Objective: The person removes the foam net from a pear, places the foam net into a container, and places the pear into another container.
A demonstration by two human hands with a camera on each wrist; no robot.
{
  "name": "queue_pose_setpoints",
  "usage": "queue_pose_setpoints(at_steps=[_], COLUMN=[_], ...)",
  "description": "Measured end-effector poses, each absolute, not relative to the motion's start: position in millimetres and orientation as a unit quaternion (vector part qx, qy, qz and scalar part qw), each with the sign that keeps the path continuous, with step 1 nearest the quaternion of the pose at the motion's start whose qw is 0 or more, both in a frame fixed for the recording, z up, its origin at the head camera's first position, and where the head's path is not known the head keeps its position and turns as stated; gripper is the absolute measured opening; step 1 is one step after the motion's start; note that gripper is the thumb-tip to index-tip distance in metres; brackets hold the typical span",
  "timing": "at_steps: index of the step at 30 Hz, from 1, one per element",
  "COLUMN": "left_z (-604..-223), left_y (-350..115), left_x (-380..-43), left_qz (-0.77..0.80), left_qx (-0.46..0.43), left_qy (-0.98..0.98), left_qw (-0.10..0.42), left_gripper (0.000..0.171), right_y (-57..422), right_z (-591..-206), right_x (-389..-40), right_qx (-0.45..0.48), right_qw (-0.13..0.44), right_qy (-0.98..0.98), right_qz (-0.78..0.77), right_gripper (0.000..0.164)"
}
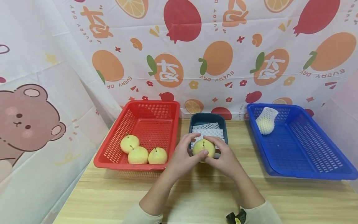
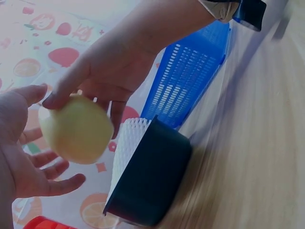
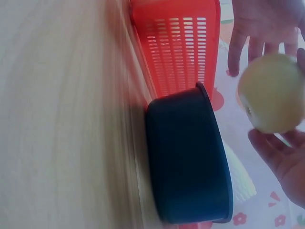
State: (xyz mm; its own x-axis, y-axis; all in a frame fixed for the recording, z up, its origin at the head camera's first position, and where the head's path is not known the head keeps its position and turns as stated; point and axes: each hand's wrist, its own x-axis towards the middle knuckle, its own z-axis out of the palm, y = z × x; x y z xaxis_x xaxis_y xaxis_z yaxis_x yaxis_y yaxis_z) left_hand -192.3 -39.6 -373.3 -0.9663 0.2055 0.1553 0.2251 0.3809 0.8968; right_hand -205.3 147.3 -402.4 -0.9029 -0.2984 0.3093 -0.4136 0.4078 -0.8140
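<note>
A round yellow pear (image 1: 204, 147) is held up between both hands over the front of a small dark green tub (image 1: 208, 116). My right hand (image 1: 225, 158) grips it, thumb and fingers around its side. The left hand (image 1: 183, 157) is at its other side; its thumb overlaps the front of the pear in the head view. In the left wrist view, that left hand (image 2: 24, 152) has its fingers spread and fairly straight beside the fruit. White foam net sleeves (image 1: 208, 133) lie flat in the tub, partly hidden by the hands.
On the left stands a red basket (image 1: 165, 105) with three yellow pears (image 1: 138, 155) near its front. A blue basket (image 1: 296, 172) on the right contains one pear in a foam net (image 1: 265, 125). A fruit-print cloth (image 1: 193, 82) hangs behind the wooden table (image 1: 193, 199).
</note>
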Motion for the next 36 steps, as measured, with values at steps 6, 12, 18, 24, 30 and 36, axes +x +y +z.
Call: queue_pose_setpoints(at_steps=[6, 12, 18, 24, 30, 36], left_z=[-375.3, -375.8, -372.1, -366.0, -358.8, -345.3], left_y=[-35.9, -34.8, -40.6, -49.8, -59.4, -84.9], left_x=[-189.1, -188.3, -191.3, -191.0, -192.3, -197.1], left_qz=[-0.568, -0.586, -0.604, -0.625, -0.574, -0.498], left_qx=[-0.096, -0.081, -0.072, -0.073, -0.068, -0.049], left_qy=[-0.817, -0.806, -0.794, -0.777, -0.815, -0.865], left_qw=[-0.018, -0.002, -0.001, 0.003, 0.025, 0.034], left_gripper=[0.066, 0.058, 0.054, 0.054, 0.065, 0.069], right_y=[135.4, 128.0, 127.7, 120.5, 98.3, 77.0], right_z=[-404.2, -405.0, -403.2, -401.4, -399.2, -400.2], right_x=[-202.2, -198.2, -198.2, -198.0, -197.3, -195.5], right_qx=[0.209, 0.216, 0.228, 0.218, 0.195, 0.21], right_qw=[0.114, 0.121, 0.061, 0.056, 0.119, 0.086], right_qy=[-0.835, -0.827, -0.805, -0.77, -0.755, -0.752], right_qz=[0.495, 0.504, 0.544, 0.597, 0.614, 0.619], right_gripper=[0.063, 0.068, 0.078, 0.073, 0.071, 0.086])
